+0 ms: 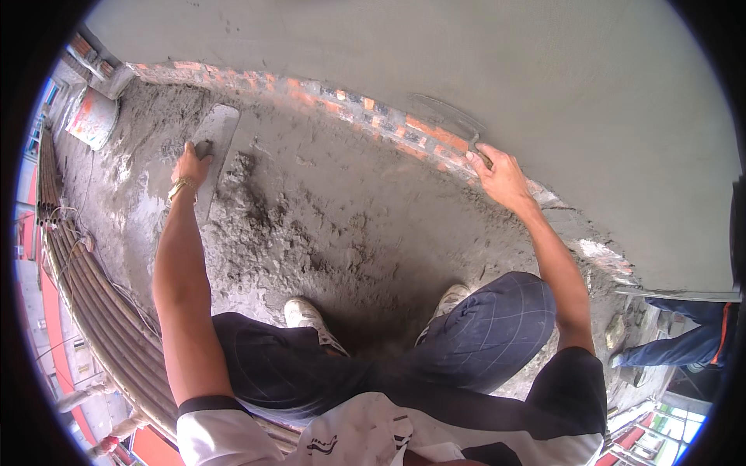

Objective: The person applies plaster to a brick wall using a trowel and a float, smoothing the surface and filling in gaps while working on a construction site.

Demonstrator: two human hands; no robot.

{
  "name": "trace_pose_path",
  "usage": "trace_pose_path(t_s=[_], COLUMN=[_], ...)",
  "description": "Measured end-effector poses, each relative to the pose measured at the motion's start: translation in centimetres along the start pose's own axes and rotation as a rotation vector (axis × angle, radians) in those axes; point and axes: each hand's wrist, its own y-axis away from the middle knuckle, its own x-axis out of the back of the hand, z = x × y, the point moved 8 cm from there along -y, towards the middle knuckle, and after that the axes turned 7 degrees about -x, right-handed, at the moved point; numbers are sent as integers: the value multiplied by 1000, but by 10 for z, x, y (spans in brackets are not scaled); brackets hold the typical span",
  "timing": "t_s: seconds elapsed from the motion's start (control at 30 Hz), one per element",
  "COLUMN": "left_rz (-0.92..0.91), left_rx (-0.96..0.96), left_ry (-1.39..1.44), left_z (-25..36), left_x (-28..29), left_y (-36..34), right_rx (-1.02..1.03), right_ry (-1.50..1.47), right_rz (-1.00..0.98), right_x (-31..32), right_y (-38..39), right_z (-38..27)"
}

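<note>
My left hand (190, 169) is closed round the handle of a plasterer's hawk, a flat grey board (220, 128) tilted over the mortar-strewn floor. A bracelet sits on that wrist. To the right, my right hand (501, 177) grips the handle of a trowel (451, 111), its blade lying close against the lower part of the grey plastered wall (528, 62). Just below the blade runs a strip of bare orange brick (435, 136). Whether the trowel blade touches the plaster all along cannot be made out.
Wet mortar heaps (256, 202) lie between my feet and the wall. A stained white bucket (93, 118) stands far left. Long pipes (101, 299) are bundled along the left side. At the right edge, another person's blue-trousered legs (668, 348) show.
</note>
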Motion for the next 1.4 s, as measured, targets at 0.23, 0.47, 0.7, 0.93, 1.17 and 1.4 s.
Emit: trace_pose_path(t_s=[0.23,0.47,0.7,0.93,1.17,1.4], left_rz=[44,10,-61,-10,-41,-51], left_rx=[-15,-14,-16,-131,-206,-144], left_ry=[93,27,13,56,-36,-21], left_z=[15,-6,15,16,-23,-76], left_x=[5,1,1,-15,-57,-34], left_y=[-2,2,-2,-23,-49,-27], right_rx=[-56,239,34,77,-242,-252], right_ry=[-238,94,27,-7,126,192], right_rz=[-27,219,43,304,14,63], right_x=[38,43,15,65,-85,-102], right_y=[2,40,-3,51,147,95], right_z=[20,14,-40,49,282,353])
